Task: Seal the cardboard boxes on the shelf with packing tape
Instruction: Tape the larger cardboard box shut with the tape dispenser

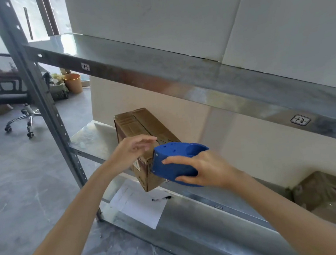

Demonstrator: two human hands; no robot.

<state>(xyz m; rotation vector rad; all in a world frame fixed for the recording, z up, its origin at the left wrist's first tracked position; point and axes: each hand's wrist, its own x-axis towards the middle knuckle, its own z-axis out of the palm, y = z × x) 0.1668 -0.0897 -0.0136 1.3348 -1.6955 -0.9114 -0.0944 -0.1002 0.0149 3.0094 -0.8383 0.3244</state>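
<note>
Right hand (pixel 205 168) fingers wrapped around the blue tape dispenser (pixel 177 159), set against the near end of the cardboard box (pixel 142 134). Left hand (pixel 133 150), fingers loosely spread and holding nothing, steadies the box's near top corner on the metal shelf (pixel 92 136). Step: starting a strip; next, probably draw the dispenser far along the centre seam.

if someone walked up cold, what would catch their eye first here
Probably the bright blue tape dispenser, held in the right hand against the near end of a brown cardboard box on the metal shelf. The left hand rests on the box's near top edge. Next, the sheet of paper and pen one shelf down.
</note>
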